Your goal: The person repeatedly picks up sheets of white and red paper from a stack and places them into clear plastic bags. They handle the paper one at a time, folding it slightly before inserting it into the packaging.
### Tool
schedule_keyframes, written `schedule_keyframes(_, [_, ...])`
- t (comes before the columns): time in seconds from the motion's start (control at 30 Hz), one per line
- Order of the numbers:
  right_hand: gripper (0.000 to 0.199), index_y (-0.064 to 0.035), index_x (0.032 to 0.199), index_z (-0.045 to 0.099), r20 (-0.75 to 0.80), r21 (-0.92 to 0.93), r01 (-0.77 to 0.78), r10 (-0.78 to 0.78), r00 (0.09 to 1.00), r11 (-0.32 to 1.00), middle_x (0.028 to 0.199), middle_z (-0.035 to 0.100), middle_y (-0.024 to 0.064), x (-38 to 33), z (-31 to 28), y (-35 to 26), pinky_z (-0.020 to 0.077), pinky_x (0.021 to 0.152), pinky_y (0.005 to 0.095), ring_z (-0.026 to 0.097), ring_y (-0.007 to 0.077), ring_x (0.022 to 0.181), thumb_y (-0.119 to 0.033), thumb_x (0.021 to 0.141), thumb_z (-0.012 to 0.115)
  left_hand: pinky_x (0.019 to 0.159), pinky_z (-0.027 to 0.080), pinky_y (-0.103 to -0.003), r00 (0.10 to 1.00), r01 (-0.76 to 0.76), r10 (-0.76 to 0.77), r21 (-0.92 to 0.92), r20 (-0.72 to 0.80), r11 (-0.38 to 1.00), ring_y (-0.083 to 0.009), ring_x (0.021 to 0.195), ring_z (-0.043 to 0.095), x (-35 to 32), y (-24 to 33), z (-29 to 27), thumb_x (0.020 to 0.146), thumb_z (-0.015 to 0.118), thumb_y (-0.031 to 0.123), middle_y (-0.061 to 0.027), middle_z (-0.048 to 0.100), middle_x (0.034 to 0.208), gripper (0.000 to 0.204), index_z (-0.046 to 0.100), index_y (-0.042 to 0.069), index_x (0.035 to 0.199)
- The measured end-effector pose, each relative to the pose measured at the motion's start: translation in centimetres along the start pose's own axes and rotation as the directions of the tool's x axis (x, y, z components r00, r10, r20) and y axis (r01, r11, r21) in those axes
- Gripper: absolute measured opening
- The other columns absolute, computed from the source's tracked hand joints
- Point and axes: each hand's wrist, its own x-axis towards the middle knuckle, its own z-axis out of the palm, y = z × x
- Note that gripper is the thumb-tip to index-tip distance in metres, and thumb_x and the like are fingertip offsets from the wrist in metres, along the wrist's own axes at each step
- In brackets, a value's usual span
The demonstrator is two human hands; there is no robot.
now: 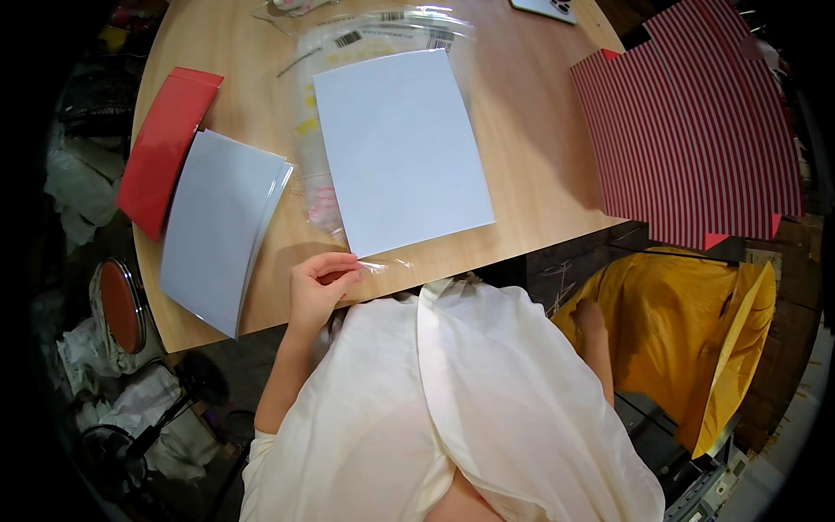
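Under the white sheet (pixel 400 148), a clear bag (pixel 383 35) lies.

White sheet (pixel 402 148) on clear plastic bag (pixel 383 35) w/ yellow + pink marks. Stack of pale grey-white sheets (pixel 219 228) beside plain red card (pixel 165 148). Red/white striped card (pixel 696 122), red tabs. Light wood bench (pixel 531 130). Yellow bag (pixel 687 331). Cream-white garment (pixel 452 409).

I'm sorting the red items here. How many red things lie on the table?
2: a plain red folded card at the left edge, partly under the white paper stack, and red-striped sheets at the right. More may be hidden.
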Motion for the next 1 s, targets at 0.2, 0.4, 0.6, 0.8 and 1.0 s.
schedule_keyframes(0.2, [0.025, 0.0, 0.093, 0.064, -0.255, 0.611, 0.508, -0.456, 0.853, 0.607, 0.082, 0.065, 0.0113, -4.7, -18.3, -14.1, 0.0513, 0.063, 0.032, 0.064, 0.0227, 0.07, -0.009, 0.074, 0.077, 0.053, 0.04, -0.019, 0.912, -0.368, 0.407, 0.33, -0.056, 0.869, -0.0077, 0.064, 0.055, 0.6, -1.5, 0.2, 0.076, 0.075, -0.002, -0.0016, 0.059, 0.088, 0.012, 0.069, 0.0, 0.086])
schedule_keyframes(0.4, [0.035, -0.0052, 0.098, 0.061, -0.567, 0.148, 0.874, -0.685, 0.458, 0.462, 0.104, 0.057, 0.0094, -3.5, -20.0, -20.1, 0.0496, 0.074, 0.0335, 0.057, 0.0254, 0.092, -0.009, 0.069, 0.081, 0.059, 0.038, -0.024, 0.784, -0.551, 0.62, 0.453, -0.006, 0.701, -0.0127, 0.075, 0.049, 1.0, -1.9, 0.0, 0.074, 0.075, -0.003, -0.0036, 0.048, 0.088, 0.011, 0.067, 0.002, 0.082])
schedule_keyframes(0.6, [0.026, -0.0041, 0.094, 0.061, -0.588, 0.203, 0.901, -0.688, 0.426, 0.385, 0.104, 0.056, 0.0093, -1.0, -18.8, -21.0, 0.0486, 0.077, 0.0346, 0.056, 0.0265, 0.093, -0.007, 0.075, 0.077, 0.062, 0.039, -0.025, 0.792, -0.545, 0.61, 0.414, -0.034, 0.73, -0.0143, 0.079, 0.049, 1.2, -2.1, -0.1, 0.075, 0.074, -0.002, -0.0039, 0.049, 0.087, 0.011, 0.066, 0.001, 0.081])
schedule_keyframes(0.8, [0.011, -0.0018, 0.089, 0.061, -0.562, 0.472, 0.819, -0.605, 0.564, 0.325, 0.105, 0.053, 0.0097, -0.1, -19.5, -22.3, 0.0452, 0.084, 0.0334, 0.054, 0.0245, 0.098, -0.004, 0.083, 0.069, 0.062, 0.039, -0.027, 0.89, -0.379, 0.444, 0.376, -0.099, 0.845, -0.0153, 0.076, 0.049, 0.9, -0.7, 0.0, 0.076, 0.074, 0.001, -0.0036, 0.052, 0.085, 0.008, 0.067, 0.002, 0.078])
schedule_keyframes(1.0, [0.01, 0.001, 0.086, 0.059, -0.526, 0.497, 0.737, -0.516, 0.676, 0.458, 0.107, 0.052, 0.0122, 0.6, -19.5, -24.0, 0.0429, 0.089, 0.0327, 0.051, 0.0264, 0.103, -0.006, 0.085, 0.065, 0.073, 0.044, -0.033, 0.901, -0.306, 0.402, 0.419, -0.162, 0.855, -0.0216, 0.083, 0.051, 1.9, -0.6, 0.2, 0.076, 0.074, 0.007, -0.0061, 0.054, 0.082, 0.009, 0.067, 0.002, 0.076])
